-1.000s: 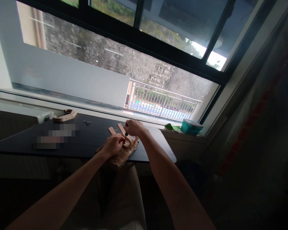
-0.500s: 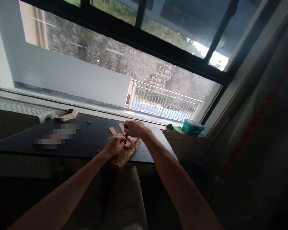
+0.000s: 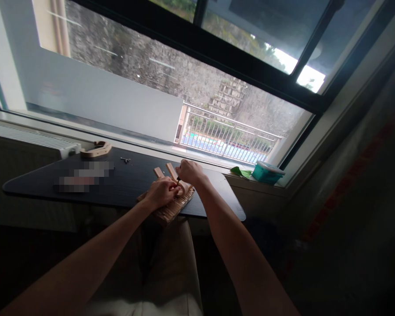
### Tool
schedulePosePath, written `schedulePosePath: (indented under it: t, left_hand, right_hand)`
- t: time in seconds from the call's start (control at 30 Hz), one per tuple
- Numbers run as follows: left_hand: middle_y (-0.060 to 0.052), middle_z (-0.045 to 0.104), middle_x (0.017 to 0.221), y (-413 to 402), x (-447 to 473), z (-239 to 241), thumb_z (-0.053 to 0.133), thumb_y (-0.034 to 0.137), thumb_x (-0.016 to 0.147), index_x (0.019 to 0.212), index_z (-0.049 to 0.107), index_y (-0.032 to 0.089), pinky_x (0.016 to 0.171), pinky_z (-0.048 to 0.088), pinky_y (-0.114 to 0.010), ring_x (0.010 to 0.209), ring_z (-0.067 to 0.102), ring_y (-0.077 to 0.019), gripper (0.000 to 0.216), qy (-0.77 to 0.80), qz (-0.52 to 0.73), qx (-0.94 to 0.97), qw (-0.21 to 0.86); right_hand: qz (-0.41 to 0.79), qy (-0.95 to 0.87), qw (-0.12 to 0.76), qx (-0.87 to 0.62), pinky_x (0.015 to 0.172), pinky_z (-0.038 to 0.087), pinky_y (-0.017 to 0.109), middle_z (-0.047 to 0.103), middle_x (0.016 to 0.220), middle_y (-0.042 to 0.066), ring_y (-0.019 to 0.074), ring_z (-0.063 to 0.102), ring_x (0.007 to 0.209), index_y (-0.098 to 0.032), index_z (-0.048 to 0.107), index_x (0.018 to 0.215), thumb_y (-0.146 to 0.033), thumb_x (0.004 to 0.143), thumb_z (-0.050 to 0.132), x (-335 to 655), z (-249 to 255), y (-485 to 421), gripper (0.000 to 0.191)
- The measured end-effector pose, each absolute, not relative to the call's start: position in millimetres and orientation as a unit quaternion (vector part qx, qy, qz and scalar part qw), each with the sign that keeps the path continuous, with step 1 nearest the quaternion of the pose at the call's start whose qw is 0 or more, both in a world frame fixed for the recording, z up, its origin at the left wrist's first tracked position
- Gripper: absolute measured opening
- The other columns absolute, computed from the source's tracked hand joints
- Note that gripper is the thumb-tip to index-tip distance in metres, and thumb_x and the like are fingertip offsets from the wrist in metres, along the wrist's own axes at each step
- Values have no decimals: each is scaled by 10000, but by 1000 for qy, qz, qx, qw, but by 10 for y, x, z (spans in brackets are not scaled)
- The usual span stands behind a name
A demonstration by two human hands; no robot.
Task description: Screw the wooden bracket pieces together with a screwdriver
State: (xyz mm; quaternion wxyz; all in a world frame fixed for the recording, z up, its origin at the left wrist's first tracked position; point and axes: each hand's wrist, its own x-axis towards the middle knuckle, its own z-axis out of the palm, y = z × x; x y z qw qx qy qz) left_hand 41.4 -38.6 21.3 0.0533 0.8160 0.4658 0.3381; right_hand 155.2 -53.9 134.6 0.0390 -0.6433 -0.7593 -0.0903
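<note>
A small wooden assembly (image 3: 173,208) with a slatted base and upright wooden pieces rests at the near edge of a dark tabletop (image 3: 118,188). My left hand (image 3: 161,192) is closed on top of the assembly, holding a curved wooden piece down. My right hand (image 3: 189,171) is closed round a small dark tool (image 3: 178,179) whose tip points down into the wood between both hands.
A curved wooden part (image 3: 96,149) and a small metal piece (image 3: 125,159) lie at the table's far side. A blurred patch (image 3: 84,175) covers something on the table. A teal box (image 3: 267,172) and a green leaf (image 3: 241,172) sit on the windowsill at right.
The view has shifted slightly; my hands stay on the wooden assembly with the tool held in the same place.
</note>
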Motion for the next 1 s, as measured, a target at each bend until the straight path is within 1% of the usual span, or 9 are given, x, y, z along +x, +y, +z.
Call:
schedulePosePath:
  t: [0.07, 0.23, 0.4, 0.63, 0.77, 0.87, 0.93, 1.0]
  left_hand:
    - [-66, 653, 840, -368, 409, 201, 490, 344, 860, 745, 699, 192, 790, 429, -293, 840, 589, -205, 283, 464, 342, 815, 56]
    - [-73, 654, 852, -331, 405, 172, 479, 324, 872, 773, 703, 173, 774, 429, -289, 833, 594, -202, 288, 461, 349, 813, 62]
    - [-77, 650, 862, -342, 411, 178, 478, 308, 866, 750, 697, 175, 781, 427, -297, 859, 585, -210, 281, 466, 346, 812, 62]
    - [-74, 655, 882, -369, 419, 187, 483, 314, 856, 791, 700, 179, 812, 428, -311, 888, 589, -219, 264, 475, 338, 811, 57]
    - [-77, 660, 891, -378, 421, 196, 477, 291, 854, 816, 709, 174, 800, 438, -309, 876, 597, -216, 262, 467, 337, 816, 52]
    - [-73, 668, 897, -376, 424, 207, 477, 297, 854, 852, 714, 181, 820, 441, -314, 918, 597, -226, 264, 464, 341, 816, 48]
    - [-70, 673, 891, -369, 426, 211, 483, 309, 851, 842, 717, 187, 826, 443, -312, 927, 600, -226, 264, 463, 343, 816, 47]
    - [-71, 676, 886, -358, 425, 206, 481, 311, 852, 832, 717, 184, 830, 446, -310, 919, 604, -223, 269, 465, 345, 814, 48]
  right_hand:
    - [-94, -765, 36, -636, 738, 475, 309, 690, 1079, 149, 240, 646, 980, -158, 630, 1087, -345, 913, 367, 1522, 1385, -578, 367]
    - [-104, -791, 15, -603, 741, 474, 307, 703, 1057, 131, 241, 648, 979, -173, 685, 985, -309, 885, 425, 1477, 1530, -640, 310]
    - [-115, -805, 14, -583, 755, 470, 308, 701, 1067, 109, 226, 650, 972, -197, 661, 1059, -318, 924, 361, 1496, 1518, -639, 350]
    - [-110, -785, 24, -609, 755, 471, 319, 700, 1058, 127, 247, 646, 984, -185, 671, 1040, -313, 909, 378, 1506, 1432, -592, 345]
    - [-99, -771, 30, -628, 748, 473, 319, 692, 1072, 156, 250, 646, 992, -155, 665, 1073, -312, 924, 329, 1554, 1423, -559, 400]
    - [-83, -778, 23, -623, 735, 472, 299, 699, 1063, 146, 237, 652, 975, -159, 683, 1037, -351, 921, 353, 1592, 1484, -557, 399]
    - [-74, -791, 17, -608, 715, 468, 278, 708, 1048, 123, 222, 656, 952, -177, 697, 993, -390, 909, 388, 1604, 1539, -568, 384]
    - [-73, -805, 19, -589, 715, 461, 264, 710, 1048, 98, 205, 654, 946, -201, 694, 994, -404, 910, 395, 1603, 1571, -580, 372]
